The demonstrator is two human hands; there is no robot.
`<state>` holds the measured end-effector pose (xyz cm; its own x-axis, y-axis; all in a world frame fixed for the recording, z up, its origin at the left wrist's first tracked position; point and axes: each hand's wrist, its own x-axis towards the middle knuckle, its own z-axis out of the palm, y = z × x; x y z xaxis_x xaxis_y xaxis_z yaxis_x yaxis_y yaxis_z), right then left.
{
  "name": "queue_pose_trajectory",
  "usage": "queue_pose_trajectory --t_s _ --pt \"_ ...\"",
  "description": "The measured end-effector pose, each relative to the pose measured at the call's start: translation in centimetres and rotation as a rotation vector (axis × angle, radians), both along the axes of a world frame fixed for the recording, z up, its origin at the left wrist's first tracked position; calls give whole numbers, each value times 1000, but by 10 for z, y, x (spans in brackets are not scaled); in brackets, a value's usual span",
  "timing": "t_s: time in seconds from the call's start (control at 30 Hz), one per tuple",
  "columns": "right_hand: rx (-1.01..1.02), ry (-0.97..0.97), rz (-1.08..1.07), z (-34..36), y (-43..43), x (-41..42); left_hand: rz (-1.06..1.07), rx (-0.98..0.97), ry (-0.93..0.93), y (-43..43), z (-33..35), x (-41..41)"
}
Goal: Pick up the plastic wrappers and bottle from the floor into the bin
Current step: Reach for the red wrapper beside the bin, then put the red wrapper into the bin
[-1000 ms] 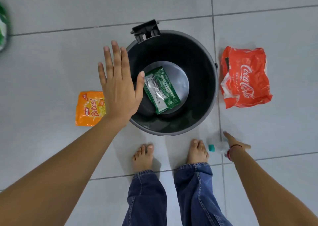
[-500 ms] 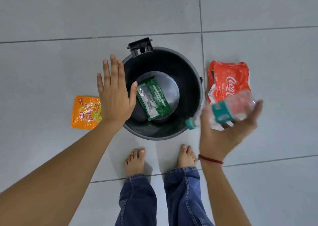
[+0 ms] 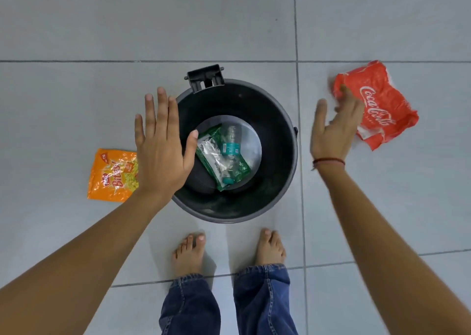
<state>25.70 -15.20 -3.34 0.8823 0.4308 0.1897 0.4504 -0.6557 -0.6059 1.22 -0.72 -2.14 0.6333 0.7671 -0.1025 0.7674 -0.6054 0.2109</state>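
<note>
Bare feet point(image 3: 190, 254) and jeans at bottom centre, just clear of the bin point(image 3: 280, 171). Bottle point(image 3: 230, 153), half a second ago in the right hand point(image 3: 331, 133), now lies inside the bin on the green wrapper point(image 3: 216, 166); two items done. Right hand, grip open and empty, has swung right-of-centre, fingertips over the near edge of the red wrapper point(image 3: 379, 110) on the floor at upper right; contact unclear, blurred. Left hand point(image 3: 160, 151) flat, open, empty, hovering over the bin's left rim, unchanged. Orange wrapper point(image 3: 112, 174) on the floor at centre left, partly behind that hand. Nothing blocks either wrapper.
</note>
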Motion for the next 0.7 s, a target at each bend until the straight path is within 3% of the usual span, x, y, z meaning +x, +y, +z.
queue_pose_trajectory --t_s 0.13,0.27,0.4,0.53,0.7 --pt "-630 141 16 -54 -44 97 11 2 -15 -1 0 1" --pt "-836 380 -30 -93 -60 177 0 53 -55 0 -8 0" --pt "-841 562 5 -126 -64 166 7 74 -103 -2 -8 -1" --pt "-882 269 15 -141 -71 103 7 71 -81 -2 -6 0" --pt "-587 309 -69 -95 -49 43 -3 55 -15 -1 -3 -1"
